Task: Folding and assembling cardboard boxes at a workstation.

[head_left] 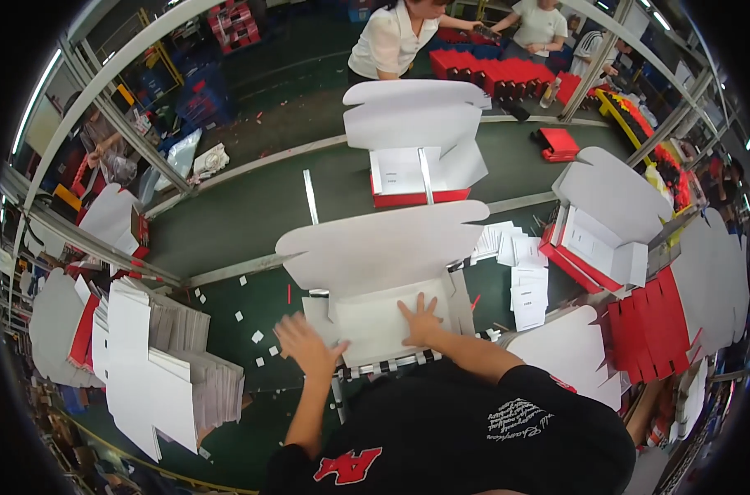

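A white cardboard box (383,256) lies unfolded in front of me, its large lid standing up at the far side and its side flaps spread outward. My right hand (423,320) rests on the white floor of the box, palm down with fingers spread. At the box's left flap, my left hand (310,346) has its fingers stretched apart and holds nothing. Its thumb points toward the near left corner of the box; whether it touches the cardboard I cannot tell. A metal edge with dark and light stripes (387,365) runs along the box's near side.
Stacked white cardboard blanks (172,363) stand at left. White leaflets (529,285) lie right of the box. Open red-and-white boxes stand at right (593,239) and on the green belt (234,231) ahead. Red-backed blanks (651,326) lie far right. Several people work beyond.
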### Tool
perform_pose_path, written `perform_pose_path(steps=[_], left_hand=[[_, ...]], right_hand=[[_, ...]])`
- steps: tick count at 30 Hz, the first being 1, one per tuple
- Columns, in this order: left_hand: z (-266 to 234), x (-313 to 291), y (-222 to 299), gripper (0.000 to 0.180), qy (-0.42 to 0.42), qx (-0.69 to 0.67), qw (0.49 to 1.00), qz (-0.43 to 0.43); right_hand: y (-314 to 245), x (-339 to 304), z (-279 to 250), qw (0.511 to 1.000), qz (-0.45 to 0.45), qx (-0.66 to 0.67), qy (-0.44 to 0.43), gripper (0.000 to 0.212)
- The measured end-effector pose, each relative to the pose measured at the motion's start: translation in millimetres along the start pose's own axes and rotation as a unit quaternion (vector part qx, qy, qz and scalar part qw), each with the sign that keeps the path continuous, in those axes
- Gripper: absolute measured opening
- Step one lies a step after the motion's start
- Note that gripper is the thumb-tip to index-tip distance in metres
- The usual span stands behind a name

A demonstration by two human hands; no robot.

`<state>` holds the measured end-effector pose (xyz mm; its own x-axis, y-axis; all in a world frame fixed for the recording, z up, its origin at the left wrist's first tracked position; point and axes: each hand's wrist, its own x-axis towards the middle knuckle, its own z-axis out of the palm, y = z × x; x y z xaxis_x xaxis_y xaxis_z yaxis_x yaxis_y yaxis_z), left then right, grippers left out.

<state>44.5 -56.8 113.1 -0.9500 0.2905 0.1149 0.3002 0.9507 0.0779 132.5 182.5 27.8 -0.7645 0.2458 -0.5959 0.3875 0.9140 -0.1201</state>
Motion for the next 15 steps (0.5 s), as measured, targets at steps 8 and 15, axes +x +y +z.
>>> perform_pose_path(steps=[8,15], left_hand=[[59,-45,38,0.102,-0.096,-0.255,0.962,-0.036],[43,-28,51,0.078,-0.070,-0.141,0.988,-0.001]], right_hand=[[-3,-2,13,0.999,-0.015,0.001,0.029,0.113],[-17,24,-34,0.891,-0.282,-0.022,0.356,0.079]])
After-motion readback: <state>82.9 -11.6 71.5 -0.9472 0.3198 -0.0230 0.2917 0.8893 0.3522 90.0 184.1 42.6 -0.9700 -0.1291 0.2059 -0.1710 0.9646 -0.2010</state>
